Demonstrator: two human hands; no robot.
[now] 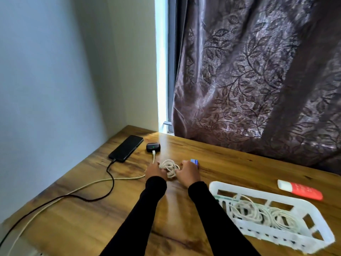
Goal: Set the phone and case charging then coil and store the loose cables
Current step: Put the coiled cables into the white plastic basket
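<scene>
**Cream cable bundled between both hands, basket waiting**

Cream-coloured cord, wound into a loose coil (169, 168), is held on the wooden tabletop (92, 209) between the two hands. The left hand (155, 171) is curled against the coil's left side and the right hand (188, 172) against its right side; the fingers (181, 164) of both are bent round the loops, though how tightly they are clamped cannot be told, since the fingertips are partly hidden by the cord. A small blue object (194, 161) is seen just beyond the right fingers; what it is cannot be made out.

The charging part of the task is judged done. Beyond the left fingers, the phone (127, 148) is laid flat with a black cable (108, 174) plugged into its near end, and the earbud case (153, 147) is seen just beyond the coil with a white cable (110, 180) plugged in and a green light showing. Both cables are run off toward the near left edge of the tabletop.

The storing part is judged well advanced. To the right of the right fingers, and nearer the person, a white slotted basket (276, 235) is set on the tabletop, with several coiled cream cables (262, 215) already lying inside. What is left, as far as can be seen, is for the coil in hand to be finished and placed in the basket. A red and white tube (299, 189) is lying beyond the basket, apart from the work.
</scene>
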